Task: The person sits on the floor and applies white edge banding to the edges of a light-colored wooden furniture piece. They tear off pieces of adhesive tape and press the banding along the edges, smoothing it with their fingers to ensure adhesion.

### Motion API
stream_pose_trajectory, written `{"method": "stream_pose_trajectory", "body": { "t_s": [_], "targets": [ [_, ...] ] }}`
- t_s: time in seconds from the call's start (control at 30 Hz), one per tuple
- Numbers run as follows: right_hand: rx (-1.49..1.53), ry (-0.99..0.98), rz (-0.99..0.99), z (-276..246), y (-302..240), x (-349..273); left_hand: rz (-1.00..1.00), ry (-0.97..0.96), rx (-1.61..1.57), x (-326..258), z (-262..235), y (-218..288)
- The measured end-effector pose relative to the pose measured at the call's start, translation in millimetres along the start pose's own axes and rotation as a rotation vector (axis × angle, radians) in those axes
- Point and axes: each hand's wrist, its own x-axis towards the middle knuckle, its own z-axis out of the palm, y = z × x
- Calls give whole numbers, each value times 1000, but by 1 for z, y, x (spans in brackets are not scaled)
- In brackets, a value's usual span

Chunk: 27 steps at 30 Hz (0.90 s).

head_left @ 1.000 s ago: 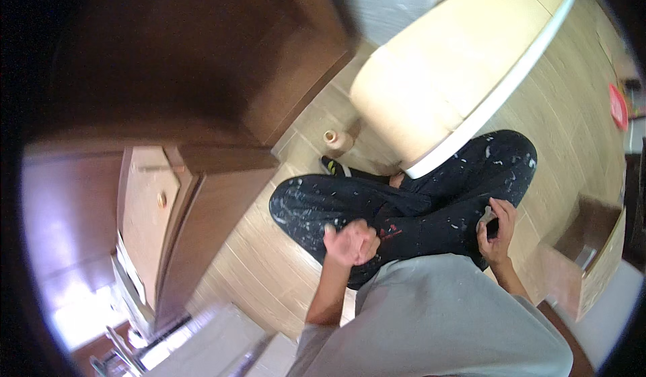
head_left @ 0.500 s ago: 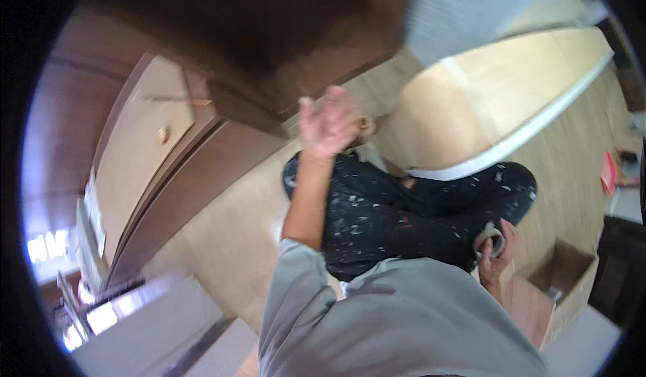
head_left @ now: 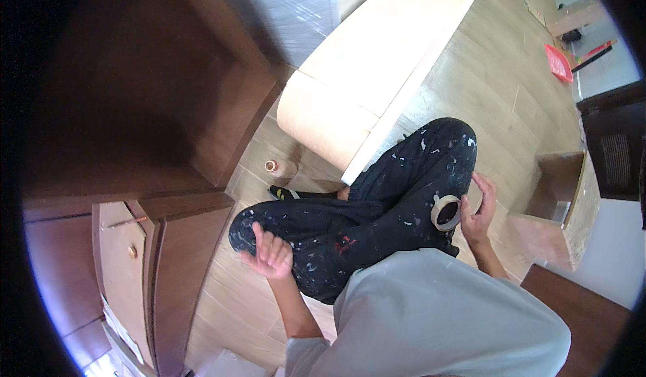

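Note:
My left hand (head_left: 269, 254) is raised above my paint-spotted dark trousers (head_left: 377, 222), near the left knee. Its thumb and index finger stretch out, the other fingers bend slightly, and nothing shows in it. Over my right thigh, my right hand (head_left: 479, 212) grips a pale roll of tape (head_left: 436, 211) by its right edge. One digit lies against the roll, while another arches away from it; part of the grip is hidden. Beyond my crossed legs lies a long, curved light-wood panel piece (head_left: 336, 104) with a white edge.
A small bottle (head_left: 282, 168) stands on the wood-look floor (head_left: 498, 101) past my foot. Dark brown cabinetry (head_left: 141, 87) rises at the left, above a pale door panel (head_left: 123, 269) with a round knob. An open wooden box (head_left: 548, 232) and a red dustpan (head_left: 559, 64) are at the right.
My view has swung round. My left hand has come back from beyond my knees to beside the left knee. The tape roll stays at my right hand.

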Motion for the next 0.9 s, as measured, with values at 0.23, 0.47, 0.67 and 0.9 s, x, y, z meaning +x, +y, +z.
{"method": "stream_pose_trajectory", "body": {
  "t_s": [0.23, 0.47, 0.67, 0.9],
  "targets": [
    [-1, 20, 55, -1, 19, 33, 109, 149, -92, 36, 10, 11],
    [-4, 13, 113, 3, 22, 51, 5, 51, 181, 103, 30, 44],
    [11, 14, 172, 3, 25, 37, 535, 398, 1109, 108, 74, 50],
    [105, -76, 104, 41, 23, 49, 1112, 569, 2214, 40, 140, 67]
  ]
}}
